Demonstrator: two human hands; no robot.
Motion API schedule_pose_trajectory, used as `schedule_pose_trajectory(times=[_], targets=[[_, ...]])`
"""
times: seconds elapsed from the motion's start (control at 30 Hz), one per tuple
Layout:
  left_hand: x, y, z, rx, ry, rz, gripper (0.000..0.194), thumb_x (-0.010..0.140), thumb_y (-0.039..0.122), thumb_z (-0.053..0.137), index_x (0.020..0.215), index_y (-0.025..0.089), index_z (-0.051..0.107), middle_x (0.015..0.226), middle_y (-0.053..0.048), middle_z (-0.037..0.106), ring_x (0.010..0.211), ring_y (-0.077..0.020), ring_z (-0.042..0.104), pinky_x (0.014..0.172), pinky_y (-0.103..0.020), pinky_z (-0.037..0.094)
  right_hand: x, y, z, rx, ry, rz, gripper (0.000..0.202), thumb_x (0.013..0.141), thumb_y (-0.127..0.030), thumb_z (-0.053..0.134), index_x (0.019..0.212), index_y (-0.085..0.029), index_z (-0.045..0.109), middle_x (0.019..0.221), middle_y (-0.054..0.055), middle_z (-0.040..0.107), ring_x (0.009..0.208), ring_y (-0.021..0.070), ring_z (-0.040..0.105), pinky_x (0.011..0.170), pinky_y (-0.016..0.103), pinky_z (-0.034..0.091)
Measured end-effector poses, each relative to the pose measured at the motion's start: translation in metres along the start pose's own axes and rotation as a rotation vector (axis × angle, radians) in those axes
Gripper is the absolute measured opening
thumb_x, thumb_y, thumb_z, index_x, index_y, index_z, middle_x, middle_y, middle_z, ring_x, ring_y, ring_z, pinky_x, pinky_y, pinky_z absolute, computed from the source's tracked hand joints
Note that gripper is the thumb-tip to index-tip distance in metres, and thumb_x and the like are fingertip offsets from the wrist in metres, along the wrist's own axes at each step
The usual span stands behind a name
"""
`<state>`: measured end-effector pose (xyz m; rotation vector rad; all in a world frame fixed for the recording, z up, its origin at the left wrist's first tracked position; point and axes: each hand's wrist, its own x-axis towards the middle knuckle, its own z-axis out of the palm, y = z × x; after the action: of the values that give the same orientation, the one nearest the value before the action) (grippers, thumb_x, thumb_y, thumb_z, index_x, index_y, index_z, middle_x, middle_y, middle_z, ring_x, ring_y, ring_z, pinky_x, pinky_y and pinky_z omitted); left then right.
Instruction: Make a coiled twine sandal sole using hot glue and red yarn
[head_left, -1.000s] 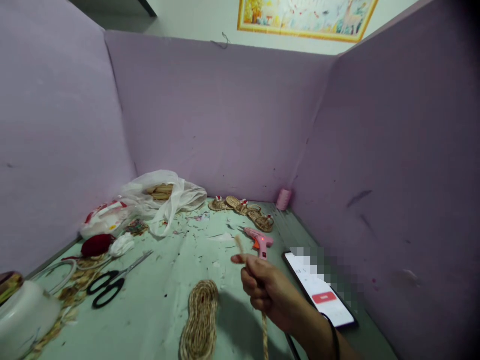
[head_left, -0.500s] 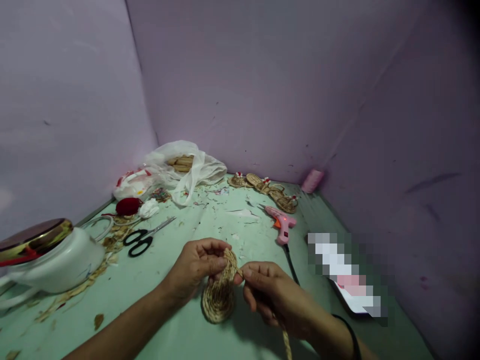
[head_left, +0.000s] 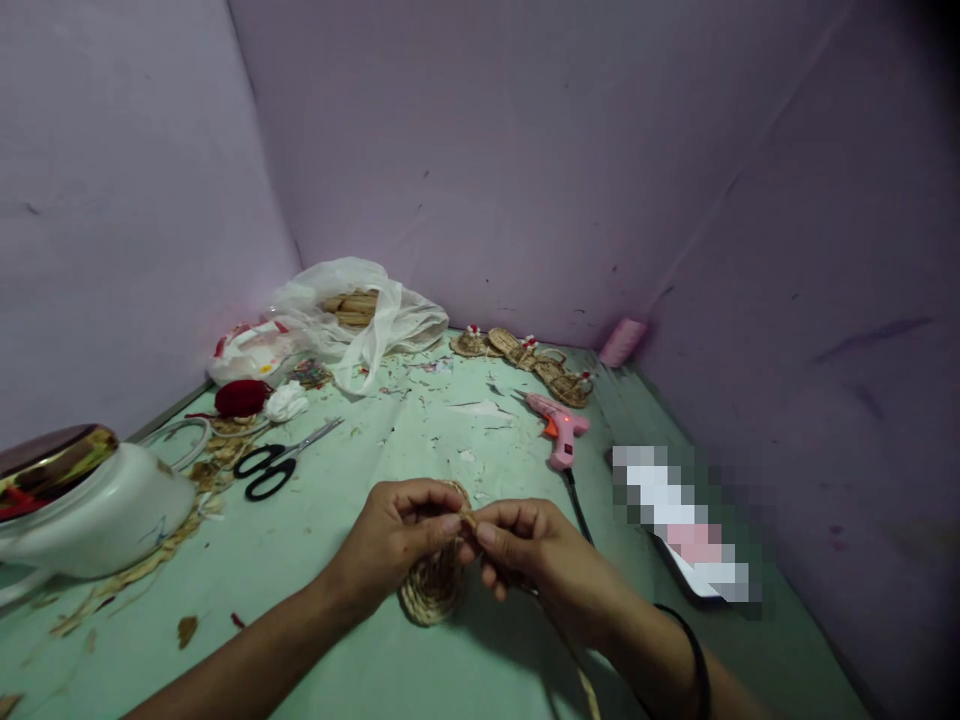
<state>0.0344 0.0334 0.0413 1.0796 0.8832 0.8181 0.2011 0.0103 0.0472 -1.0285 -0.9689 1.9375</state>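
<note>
A coiled sole of braided straw (head_left: 433, 590) hangs below my hands at the middle of the view, its top partly hidden behind my fingers. My left hand (head_left: 409, 530) is closed in a pinch on the straw cord near the sole's upper edge. Close against it, my right hand (head_left: 529, 545) pinches the same straw cord (head_left: 581, 680), whose loose end trails down past the palm toward the bottom edge. The fingertips of both hands nearly touch.
Black scissors (head_left: 274, 468) and a white pot (head_left: 112, 510) lie left. A pink glue gun (head_left: 559, 430) lies right, near a pixelated item (head_left: 675, 530). Small straw sandals (head_left: 517, 350), a plastic bag (head_left: 367, 320), red yarn (head_left: 241, 398) and a pink roll (head_left: 622, 342) sit behind.
My right hand has moved up and left, closer to my left hand. My left fingers now cover more of the sole's upper part. The view has shifted slightly.
</note>
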Motion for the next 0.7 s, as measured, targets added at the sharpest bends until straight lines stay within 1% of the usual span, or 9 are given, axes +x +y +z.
schedule_pose_trajectory(times=[0.1,0.17,0.23,0.3,0.4,0.47,0.57,0.63,0.7], targets=[[0.001,-0.001,-0.003,-0.016,0.068,-0.049,0.028,0.059,0.032,0.072,0.08,0.014,0.065,0.055,0.001,0.058,0.043,-0.0062,0.044,0.042,-0.018,0.033,0.0,-0.001,-0.002,0.076,0.035,0.044,0.023,0.063,-0.032,0.076,0.07,-0.012,0.068,0.064,0.0,0.064,0.047,0.002,0.048,0.044,0.013,0.032],[0.0,0.0,-0.004,-0.014,0.085,-0.022,0.028,0.06,0.031,0.072,0.081,0.014,0.065,0.062,0.0,0.061,0.049,-0.008,0.05,0.047,-0.019,0.038,0.001,-0.001,-0.002,0.069,0.077,0.055,0.023,0.06,-0.031,0.077,0.069,-0.012,0.068,0.061,0.0,0.063,0.046,0.0023,0.047,0.043,0.014,0.03],[-0.001,0.003,-0.005,0.03,0.077,0.034,0.024,0.06,0.029,0.071,0.079,0.014,0.066,0.07,-0.003,0.064,0.059,-0.0115,0.056,0.055,-0.022,0.044,0.001,0.0,-0.002,0.003,0.116,0.018,0.024,0.058,-0.032,0.078,0.068,-0.012,0.069,0.054,-0.002,0.06,0.043,0.0027,0.043,0.042,0.016,0.028],[-0.002,0.007,-0.005,0.145,0.068,0.111,0.017,0.062,0.025,0.069,0.075,0.014,0.067,0.073,-0.004,0.065,0.066,-0.0138,0.058,0.062,-0.025,0.046,0.002,0.002,-0.001,-0.085,0.148,-0.044,0.023,0.056,-0.032,0.078,0.067,-0.013,0.07,0.049,-0.004,0.056,0.042,0.003,0.04,0.043,0.018,0.027],[-0.005,0.01,-0.004,0.395,0.066,0.265,0.008,0.069,0.019,0.061,0.071,0.015,0.068,0.072,-0.004,0.065,0.068,-0.0143,0.058,0.066,-0.026,0.046,0.001,0.002,0.002,-0.171,0.186,-0.092,0.02,0.056,-0.031,0.077,0.064,-0.014,0.07,0.05,-0.004,0.057,0.044,0.0039,0.04,0.045,0.02,0.029],[-0.006,0.01,-0.005,0.548,0.042,0.389,0.011,0.073,0.015,0.056,0.071,0.016,0.067,0.073,-0.004,0.064,0.07,-0.0144,0.058,0.068,-0.026,0.046,0.001,0.002,0.004,-0.188,0.188,-0.092,0.017,0.056,-0.03,0.076,0.062,-0.015,0.07,0.051,-0.004,0.057,0.045,0.0043,0.04,0.047,0.021,0.03],[-0.007,0.006,-0.008,0.714,-0.011,0.577,0.015,0.078,0.011,0.049,0.073,0.015,0.062,0.076,-0.005,0.062,0.074,-0.0145,0.058,0.07,-0.026,0.046,0.001,0.003,0.004,-0.188,0.17,-0.088,0.015,0.057,-0.029,0.074,0.063,-0.016,0.07,0.051,-0.004,0.057,0.044,0.0046,0.04,0.047,0.021,0.033],[-0.008,0.003,-0.01,0.803,0.006,0.667,0.016,0.081,0.01,0.044,0.075,0.015,0.058,0.076,-0.006,0.059,0.075,-0.0148,0.056,0.069,-0.027,0.045,0.002,0.004,0.004,-0.189,0.178,-0.083,0.015,0.057,-0.03,0.074,0.063,-0.017,0.069,0.052,-0.004,0.058,0.044,0.0049,0.041,0.047,0.021,0.034],[-0.008,0.002,-0.011,0.855,0.071,0.708,0.016,0.082,0.01,0.041,0.075,0.015,0.054,0.075,-0.006,0.056,0.073,-0.0148,0.054,0.067,-0.028,0.044,0.002,0.005,0.003,-0.187,0.205,-0.076,0.015,0.055,-0.029,0.074,0.063,-0.017,0.069,0.052,-0.004,0.058,0.044,0.0053,0.042,0.047,0.021,0.034]])
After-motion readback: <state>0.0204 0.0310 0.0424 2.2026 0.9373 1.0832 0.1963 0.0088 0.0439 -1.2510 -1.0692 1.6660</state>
